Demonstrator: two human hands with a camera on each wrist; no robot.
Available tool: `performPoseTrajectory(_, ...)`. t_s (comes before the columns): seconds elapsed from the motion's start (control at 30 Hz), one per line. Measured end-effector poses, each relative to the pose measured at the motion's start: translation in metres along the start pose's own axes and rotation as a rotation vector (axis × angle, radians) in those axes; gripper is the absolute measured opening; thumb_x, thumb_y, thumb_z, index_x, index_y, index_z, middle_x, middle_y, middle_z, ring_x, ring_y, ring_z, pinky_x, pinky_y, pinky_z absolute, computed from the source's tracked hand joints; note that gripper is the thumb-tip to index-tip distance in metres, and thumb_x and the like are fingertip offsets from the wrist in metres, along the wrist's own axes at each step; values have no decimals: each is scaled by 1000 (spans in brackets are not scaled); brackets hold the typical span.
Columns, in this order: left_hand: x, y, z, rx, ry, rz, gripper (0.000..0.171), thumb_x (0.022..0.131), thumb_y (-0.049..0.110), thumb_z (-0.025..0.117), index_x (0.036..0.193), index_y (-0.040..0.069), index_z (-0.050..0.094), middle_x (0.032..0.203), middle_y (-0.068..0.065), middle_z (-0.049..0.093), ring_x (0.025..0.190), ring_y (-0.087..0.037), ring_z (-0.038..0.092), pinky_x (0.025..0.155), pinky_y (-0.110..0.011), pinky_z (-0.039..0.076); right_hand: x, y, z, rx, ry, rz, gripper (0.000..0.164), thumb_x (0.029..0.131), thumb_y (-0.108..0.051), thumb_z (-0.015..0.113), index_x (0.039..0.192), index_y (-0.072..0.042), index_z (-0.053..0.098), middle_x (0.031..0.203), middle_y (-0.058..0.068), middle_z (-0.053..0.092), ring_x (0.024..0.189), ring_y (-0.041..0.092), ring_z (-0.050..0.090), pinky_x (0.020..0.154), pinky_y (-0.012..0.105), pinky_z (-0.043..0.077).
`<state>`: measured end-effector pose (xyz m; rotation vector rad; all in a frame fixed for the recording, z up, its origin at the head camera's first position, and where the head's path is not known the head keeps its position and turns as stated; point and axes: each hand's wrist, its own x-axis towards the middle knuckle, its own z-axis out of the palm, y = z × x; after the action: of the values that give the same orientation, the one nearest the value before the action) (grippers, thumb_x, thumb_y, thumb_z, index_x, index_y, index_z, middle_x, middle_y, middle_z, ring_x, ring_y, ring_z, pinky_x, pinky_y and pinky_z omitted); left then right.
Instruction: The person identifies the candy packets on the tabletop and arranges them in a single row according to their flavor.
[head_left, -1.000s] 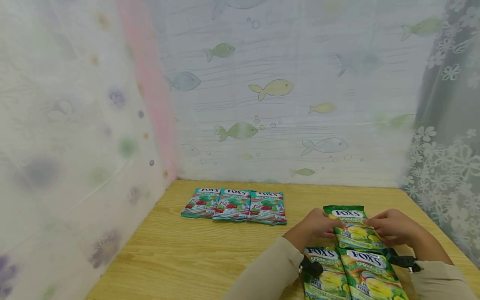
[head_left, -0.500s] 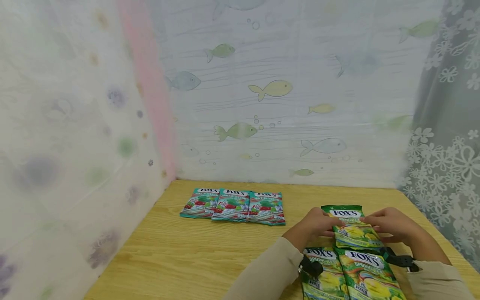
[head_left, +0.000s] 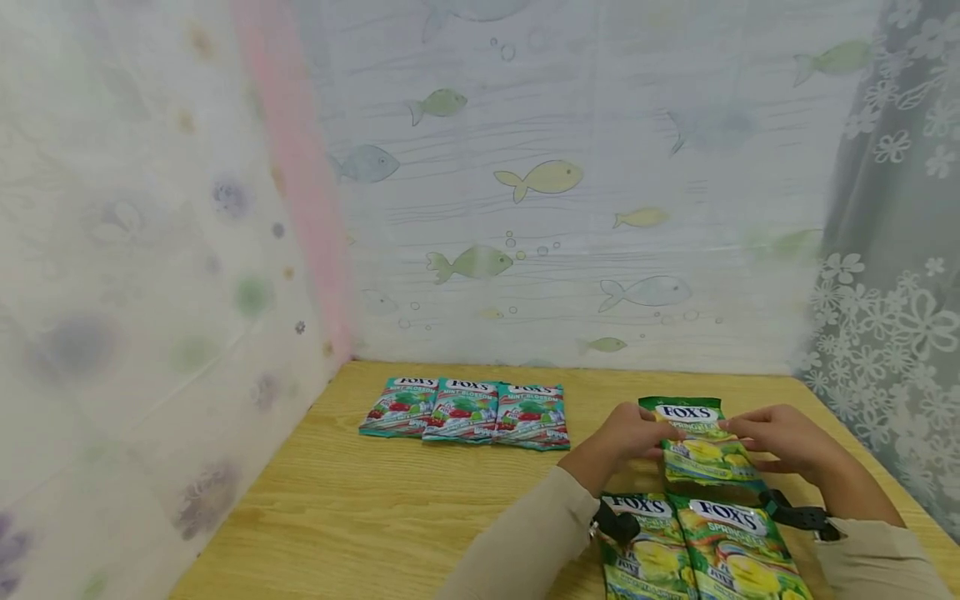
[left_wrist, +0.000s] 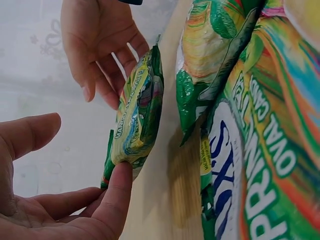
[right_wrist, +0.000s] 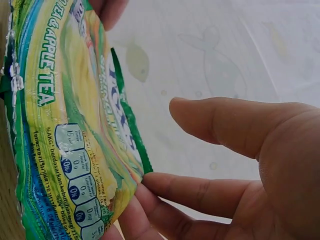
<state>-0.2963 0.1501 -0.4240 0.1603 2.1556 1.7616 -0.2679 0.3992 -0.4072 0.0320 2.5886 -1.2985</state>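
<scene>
A green-and-yellow Fox's Spring Tea candy bag [head_left: 699, 446] is held up between both hands, tilted, at the right of the head view. My left hand [head_left: 628, 435] touches its left side with the fingertips; in the left wrist view the left thumb [left_wrist: 35, 134] stands apart from the bag. At the right side, the fingers [right_wrist: 195, 192] of my right hand [head_left: 783, 442] lie against and under the bag, with the thumb off it. Nearer the person lie two more Spring Tea candy bags, a left one [head_left: 651, 557] and a right one [head_left: 744, 557], side by side.
Three teal Fox's Mint Blossom candy bags, a left one [head_left: 401, 408], a middle one [head_left: 461, 412] and a right one [head_left: 532, 418], overlap in a row at the back left of the wooden table [head_left: 360, 517]. Patterned sheets [head_left: 480, 208] rise behind and beside the table.
Both hands have raised the Spring Tea bag and moved it slightly away, widening the gap from the two nearer bags. The Mint Blossom row stays put.
</scene>
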Motion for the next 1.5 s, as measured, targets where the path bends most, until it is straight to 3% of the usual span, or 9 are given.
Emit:
performPoseTrajectory(0.57, 4, 8, -19, -37, -25, 61, 61, 89, 18, 83, 141, -3, 59, 141, -16, 60, 105, -31, 73, 96, -49, 59, -1, -14, 7, -9, 42, -77, 80, 106, -50, 54, 153, 13, 39, 158, 39, 31, 141, 59, 37, 94, 48, 60)
performPoseTrajectory(0.87, 5, 15, -34, -39, -48, 107, 63, 90, 12, 82, 145, -1, 55, 142, -15, 59, 122, -31, 65, 96, -47, 59, -1, -20, 12, 10, 84, -124, 76, 107, -47, 54, 153, 11, 40, 157, 38, 34, 140, 55, 43, 92, 45, 61)
performPoseTrajectory(1.07, 4, 20, -42, -38, -46, 119, 60, 91, 12, 81, 145, -1, 57, 137, -13, 62, 119, -29, 67, 96, -45, 60, 1, -28, 15, 9, 100, -150, 74, 108, -45, 54, 153, 12, 40, 155, 37, 38, 138, 53, 46, 91, 43, 62)
performPoseTrajectory(1.27, 12, 17, -49, -42, -25, 122, 57, 91, 11, 81, 142, 0, 60, 134, -13, 63, 115, -29, 69, 92, -42, 61, 7, -34, 20, 25, 112, -172, 75, 107, -46, 55, 153, 11, 40, 155, 35, 39, 139, 51, 46, 93, 44, 61)
performPoseTrajectory(1.5, 10, 20, -65, -73, -16, 127, 52, 92, 8, 79, 140, -2, 60, 134, -14, 63, 114, -30, 69, 95, -42, 60, 17, -42, 29, 62, 113, -187, 69, 108, -43, 54, 152, 10, 42, 154, 34, 42, 139, 51, 46, 94, 45, 61)
